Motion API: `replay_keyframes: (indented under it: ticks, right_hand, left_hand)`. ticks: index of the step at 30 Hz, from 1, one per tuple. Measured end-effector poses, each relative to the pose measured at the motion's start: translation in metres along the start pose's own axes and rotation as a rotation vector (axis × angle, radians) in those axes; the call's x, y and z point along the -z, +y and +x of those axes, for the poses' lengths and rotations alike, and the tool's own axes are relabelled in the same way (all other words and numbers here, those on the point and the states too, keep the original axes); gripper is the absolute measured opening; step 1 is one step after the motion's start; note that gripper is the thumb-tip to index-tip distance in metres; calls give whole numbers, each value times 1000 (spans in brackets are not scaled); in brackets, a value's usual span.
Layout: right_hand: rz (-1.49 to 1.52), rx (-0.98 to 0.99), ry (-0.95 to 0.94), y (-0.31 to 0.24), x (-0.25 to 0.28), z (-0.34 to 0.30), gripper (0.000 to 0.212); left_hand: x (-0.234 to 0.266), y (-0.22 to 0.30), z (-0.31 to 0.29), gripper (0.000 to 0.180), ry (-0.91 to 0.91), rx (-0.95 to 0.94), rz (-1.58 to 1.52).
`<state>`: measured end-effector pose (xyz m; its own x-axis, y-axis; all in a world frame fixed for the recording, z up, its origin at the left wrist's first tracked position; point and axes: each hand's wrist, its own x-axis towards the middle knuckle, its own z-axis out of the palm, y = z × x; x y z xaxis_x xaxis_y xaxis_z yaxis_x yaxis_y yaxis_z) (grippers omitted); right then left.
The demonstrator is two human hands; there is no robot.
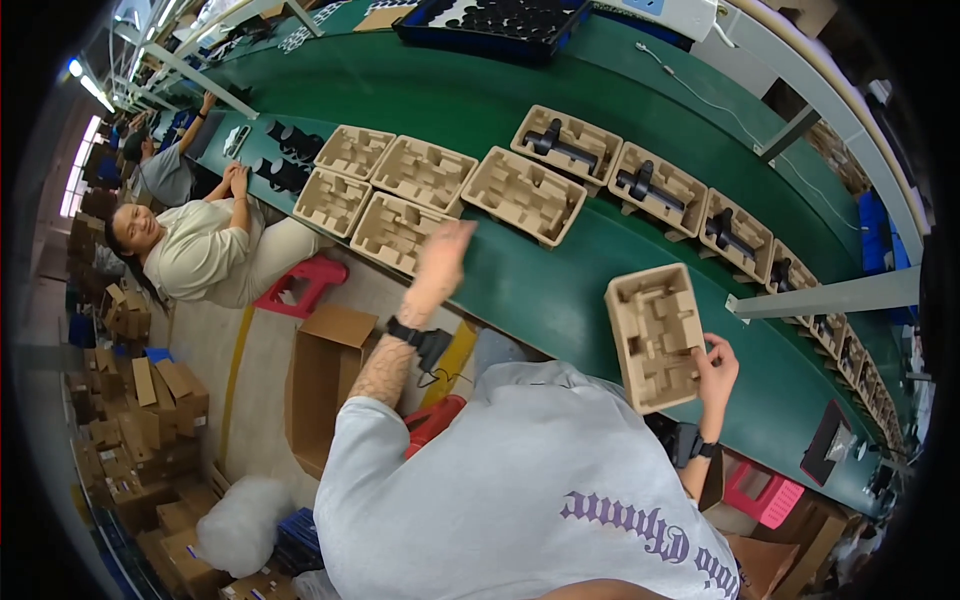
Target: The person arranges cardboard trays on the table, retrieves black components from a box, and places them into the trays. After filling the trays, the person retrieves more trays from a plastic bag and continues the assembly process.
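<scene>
My right hand (716, 368) grips the right side of a tan moulded-pulp tray (655, 395), thumb at its rim. The tray is tilted over the bench's near edge, and its moulded compartments hold nothing I can make out. My left hand (446, 252) is over the right end of another pulp tray (385, 235); its fingers look stretched out and slightly blurred, with nothing visible in them. Whether it touches that tray I cannot tell. Just beyond it lies a further pulp tray (525, 195) with bare compartments.
Several pulp trays with black tube-shaped devices (650, 187) form a row along the green bench (520, 290). Black cylindrical parts (285, 172) stand at the left, near a seated co-worker (200, 250). A metal post (830, 295) crosses at right. An open carton (325, 385) stands on the floor.
</scene>
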<state>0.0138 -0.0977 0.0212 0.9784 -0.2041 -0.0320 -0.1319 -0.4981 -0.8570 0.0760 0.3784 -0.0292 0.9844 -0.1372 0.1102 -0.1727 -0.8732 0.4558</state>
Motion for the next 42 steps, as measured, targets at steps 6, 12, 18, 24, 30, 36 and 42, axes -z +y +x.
replay_keyframes:
  ticks: [6,12,18,24,30,36,42]
  right_hand:
    - [443,-131,460,29,-39,-36,27]
    - [129,-34,711,-8,-78,-61,21]
    - [-217,267,-562,11,-69,-83,31]
    - [-280,260,426,17,13,-19,42]
    - [428,-670,-228,169,89,26,56]
    - [677,-473,-320,177,12,31,63]
    - [426,-73,-502,81,-44,14,79]
  left_hand:
    - [-79,32,47,50,-35,-343,234]
    - [-94,30,54,15,-155,-344,338]
    - [-79,13,51,16,-187,-353,310]
    - [-66,35,40,30,-31,-302,158]
    - [-85,147,38,41,-153,-517,-389]
    - [-119,196,29,50,-335,-503,-577]
    - [-135,221,59,83,-248,-356,-335]
